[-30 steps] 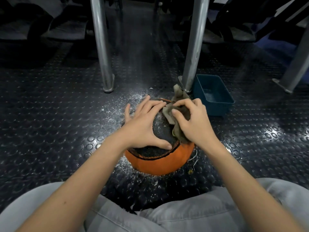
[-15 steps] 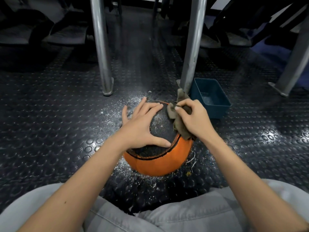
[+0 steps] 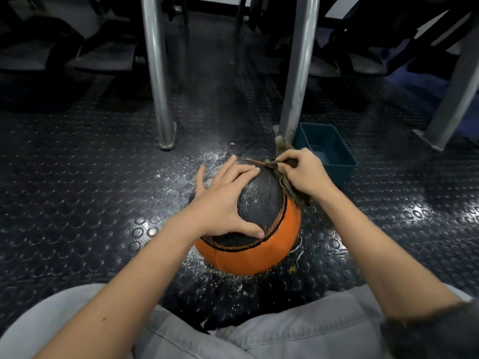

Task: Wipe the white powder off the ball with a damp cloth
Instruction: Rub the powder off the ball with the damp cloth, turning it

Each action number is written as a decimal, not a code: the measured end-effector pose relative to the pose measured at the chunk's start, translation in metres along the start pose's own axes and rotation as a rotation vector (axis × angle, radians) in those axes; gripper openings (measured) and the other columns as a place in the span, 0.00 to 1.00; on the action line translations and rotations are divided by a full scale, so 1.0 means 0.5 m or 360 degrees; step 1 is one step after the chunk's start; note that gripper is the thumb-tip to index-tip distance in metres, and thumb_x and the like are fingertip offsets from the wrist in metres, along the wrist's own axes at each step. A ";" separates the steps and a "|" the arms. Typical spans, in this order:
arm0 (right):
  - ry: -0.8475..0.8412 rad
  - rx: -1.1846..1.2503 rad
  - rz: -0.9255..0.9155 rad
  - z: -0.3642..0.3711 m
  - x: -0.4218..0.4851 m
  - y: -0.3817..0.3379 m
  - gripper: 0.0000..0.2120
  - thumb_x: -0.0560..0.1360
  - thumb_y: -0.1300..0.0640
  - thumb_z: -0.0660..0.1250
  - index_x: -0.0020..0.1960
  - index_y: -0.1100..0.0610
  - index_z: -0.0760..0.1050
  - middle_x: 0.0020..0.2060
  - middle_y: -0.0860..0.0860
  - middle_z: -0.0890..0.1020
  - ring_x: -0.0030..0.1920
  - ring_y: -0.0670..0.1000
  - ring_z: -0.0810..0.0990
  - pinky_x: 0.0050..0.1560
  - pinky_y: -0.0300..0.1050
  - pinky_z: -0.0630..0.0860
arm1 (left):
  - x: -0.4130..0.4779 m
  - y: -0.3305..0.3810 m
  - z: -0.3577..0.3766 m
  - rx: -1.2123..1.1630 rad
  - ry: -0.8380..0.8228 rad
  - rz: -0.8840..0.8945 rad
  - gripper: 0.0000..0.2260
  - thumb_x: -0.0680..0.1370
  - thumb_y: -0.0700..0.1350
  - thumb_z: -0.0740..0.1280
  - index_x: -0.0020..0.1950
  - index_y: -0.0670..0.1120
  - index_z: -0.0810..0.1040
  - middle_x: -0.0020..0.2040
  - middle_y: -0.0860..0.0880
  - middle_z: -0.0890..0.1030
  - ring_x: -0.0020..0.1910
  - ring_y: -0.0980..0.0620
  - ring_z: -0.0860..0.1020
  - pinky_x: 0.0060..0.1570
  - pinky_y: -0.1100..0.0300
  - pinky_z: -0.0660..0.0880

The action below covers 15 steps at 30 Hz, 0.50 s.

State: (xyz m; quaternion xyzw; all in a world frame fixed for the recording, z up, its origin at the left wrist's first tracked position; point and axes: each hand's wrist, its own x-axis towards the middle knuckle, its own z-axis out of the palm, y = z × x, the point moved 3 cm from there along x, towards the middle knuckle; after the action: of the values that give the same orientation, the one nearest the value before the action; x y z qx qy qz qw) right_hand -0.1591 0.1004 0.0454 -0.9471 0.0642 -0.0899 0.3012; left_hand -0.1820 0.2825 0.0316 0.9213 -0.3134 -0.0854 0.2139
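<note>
ball: orange-and-black ball [image 3: 246, 255] sits on the studded floor [image 3: 90, 203]; everything below is placed off it

left hand: left hand [image 3: 220, 203] lies flat over the ball's top, fingers spread and pretty much straight, thumb hooked round the near side of the black panel. It's pressing, not gripping.

right hand: right hand [image 3: 305, 174] is at the ball's far right shoulder, thumb and fingers pinched tight on the cloth

cloth: brownish cloth [image 3: 287, 186] is bunched under that hand and trails down the ball's right side, touching it

powder: a few specks of powder [image 3: 255, 200] show on the ball's black panel, with way more dusted on the floor to the ball's far left

tub: blue tub [image 3: 340, 173] just beyond the ball on the right; can't tell how much water is in it

step, my guess: mid-wipe on the right side

how to do it well: press down with the flat hand so the ball can't roll, drag a fresh fold of cloth along the seam, then turn the ball without rolling it through the floor dust

risk: grainy black panel probably traps powder, so go slow there
</note>
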 end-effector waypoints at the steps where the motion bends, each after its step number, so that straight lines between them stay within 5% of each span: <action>1: -0.0030 0.0040 0.0005 0.005 0.004 0.002 0.06 0.76 0.55 0.67 0.43 0.44 0.75 0.45 0.48 0.70 0.58 0.57 0.73 0.64 0.59 0.66 | -0.003 -0.001 0.002 -0.0013 0.0017 -0.0010 0.51 0.61 0.67 0.73 0.77 0.58 0.50 0.74 0.63 0.51 0.71 0.66 0.34 0.68 0.41 0.27; 7: 0.0245 0.0293 -0.0225 0.003 -0.158 -0.009 0.08 0.74 0.56 0.69 0.43 0.42 0.76 0.41 0.42 0.69 0.47 0.49 0.74 0.55 0.61 0.70 | -0.007 0.004 0.006 -0.0001 0.0060 0.0002 0.51 0.60 0.68 0.73 0.77 0.58 0.51 0.73 0.64 0.53 0.70 0.67 0.33 0.68 0.39 0.29; 11: 0.0330 0.0084 -0.0418 0.025 -0.242 -0.007 0.08 0.72 0.47 0.64 0.51 0.42 0.73 0.43 0.39 0.68 0.45 0.45 0.74 0.47 0.49 0.65 | -0.002 0.008 0.005 0.0022 0.0029 0.0016 0.51 0.61 0.68 0.73 0.77 0.57 0.51 0.74 0.63 0.52 0.73 0.64 0.35 0.69 0.37 0.31; 15: 0.0302 0.0165 -0.0294 0.005 -0.170 0.006 0.09 0.73 0.52 0.69 0.44 0.37 0.75 0.41 0.40 0.68 0.49 0.48 0.74 0.52 0.50 0.62 | 0.005 0.004 -0.001 0.0021 -0.0019 -0.0005 0.51 0.62 0.66 0.73 0.77 0.56 0.50 0.74 0.62 0.51 0.74 0.62 0.36 0.69 0.39 0.30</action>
State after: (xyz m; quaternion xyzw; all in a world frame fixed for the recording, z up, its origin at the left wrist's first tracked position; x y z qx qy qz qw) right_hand -0.2415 0.1144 0.0304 -0.9195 0.0002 -0.2095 0.3326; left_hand -0.1813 0.2796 0.0328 0.9226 -0.3138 -0.0891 0.2056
